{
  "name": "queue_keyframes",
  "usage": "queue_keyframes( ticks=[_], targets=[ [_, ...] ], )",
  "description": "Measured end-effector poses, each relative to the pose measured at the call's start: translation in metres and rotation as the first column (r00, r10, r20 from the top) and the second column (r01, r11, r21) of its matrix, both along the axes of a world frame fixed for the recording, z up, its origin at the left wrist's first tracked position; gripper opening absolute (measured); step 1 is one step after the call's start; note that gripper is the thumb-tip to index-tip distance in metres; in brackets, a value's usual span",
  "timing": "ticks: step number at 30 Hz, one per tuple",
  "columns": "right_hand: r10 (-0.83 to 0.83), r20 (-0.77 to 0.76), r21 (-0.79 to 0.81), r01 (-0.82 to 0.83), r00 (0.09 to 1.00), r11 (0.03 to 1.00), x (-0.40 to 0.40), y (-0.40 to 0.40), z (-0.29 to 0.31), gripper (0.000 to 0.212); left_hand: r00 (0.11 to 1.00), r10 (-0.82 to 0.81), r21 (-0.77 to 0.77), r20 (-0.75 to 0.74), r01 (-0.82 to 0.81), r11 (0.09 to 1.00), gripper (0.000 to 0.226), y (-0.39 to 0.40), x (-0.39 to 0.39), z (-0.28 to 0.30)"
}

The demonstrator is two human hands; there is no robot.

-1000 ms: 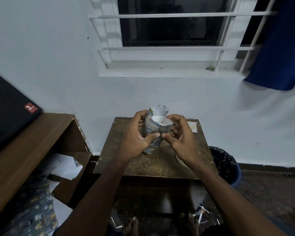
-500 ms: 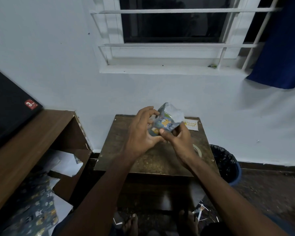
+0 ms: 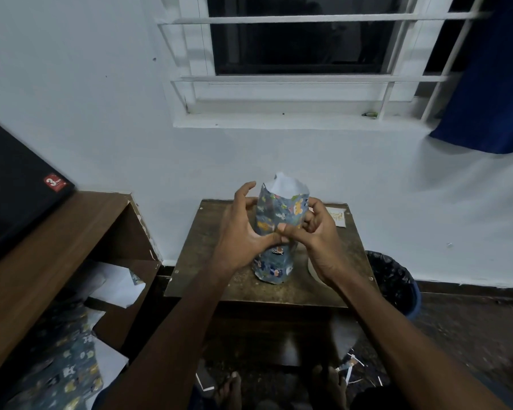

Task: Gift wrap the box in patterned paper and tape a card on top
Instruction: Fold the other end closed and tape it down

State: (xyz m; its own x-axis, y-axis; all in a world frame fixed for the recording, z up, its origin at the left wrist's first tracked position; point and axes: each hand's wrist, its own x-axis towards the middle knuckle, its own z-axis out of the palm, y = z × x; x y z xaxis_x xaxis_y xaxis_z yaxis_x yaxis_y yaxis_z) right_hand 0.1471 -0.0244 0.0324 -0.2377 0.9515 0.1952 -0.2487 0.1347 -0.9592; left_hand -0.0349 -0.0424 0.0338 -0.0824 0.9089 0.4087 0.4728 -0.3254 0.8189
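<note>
Fingers [image 3: 280, 229] of both hands pinched on patterned paper [image 3: 274, 220], box hidden inside

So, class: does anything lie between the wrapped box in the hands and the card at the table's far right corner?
Nothing visible does. The wrapped box is pinched by the left hand and right hand; bare table lies between it and the card.

A red sticker [image 3: 55, 182] on the black laptop lid [image 3: 15, 184] at the left bore a large white "3"; its smaller print was illegible. Yellow writing on the card [image 3: 337, 216] could not be read.
</note>
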Motion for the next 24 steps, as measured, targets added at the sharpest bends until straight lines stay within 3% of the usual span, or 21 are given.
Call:
queue_keyframes(
  ticks=[2,5,9,14,18,20,24],
  targets=[
    [-0.003,0.028,0.026,0.002,1.0,1.0,-0.001,-0.002,-0.001,0.054,0.995,-0.085,-0.068,0.056,0.089,0.994,0.108,0.001,-0.003,-0.003],
    [0.011,0.054,0.065,-0.014,0.998,0.998,-0.002,-0.002,-0.003,0.05,0.995,-0.096,-0.047,0.036,0.098,0.994,0.09,0.001,-0.002,-0.003],
    [0.109,-0.169,-0.078,-0.123,0.98,0.989,-0.004,-0.006,0.003,0.041,0.997,-0.051,-0.025,0.051,0.052,0.998,0.084,0.002,-0.005,-0.006],
    [0.005,-0.2,-0.142,-0.034,0.98,0.989,-0.01,-0.008,0.006,0.027,0.996,-0.089,0.035,0.017,0.089,0.995,0.081,0.001,0.005,-0.004],
    [-0.182,-0.192,-0.16,0.153,0.964,0.975,-0.008,-0.003,0.002,0.022,0.991,-0.081,0.004,-0.105,0.082,0.997,0.104,0.004,0.008,-0.009],
    [-0.234,-0.14,-0.079,0.225,0.962,0.971,-0.008,-0.002,0.002,0.03,0.984,-0.063,-0.014,-0.167,0.062,0.998,0.118,0.004,0.009,-0.012],
    [-0.264,-0.026,0.068,0.265,0.964,0.962,-0.008,-0.004,-0.002,0.019,0.983,-0.049,-0.003,-0.179,0.049,0.999,0.123,0.001,0.012,-0.01]
  ],
)
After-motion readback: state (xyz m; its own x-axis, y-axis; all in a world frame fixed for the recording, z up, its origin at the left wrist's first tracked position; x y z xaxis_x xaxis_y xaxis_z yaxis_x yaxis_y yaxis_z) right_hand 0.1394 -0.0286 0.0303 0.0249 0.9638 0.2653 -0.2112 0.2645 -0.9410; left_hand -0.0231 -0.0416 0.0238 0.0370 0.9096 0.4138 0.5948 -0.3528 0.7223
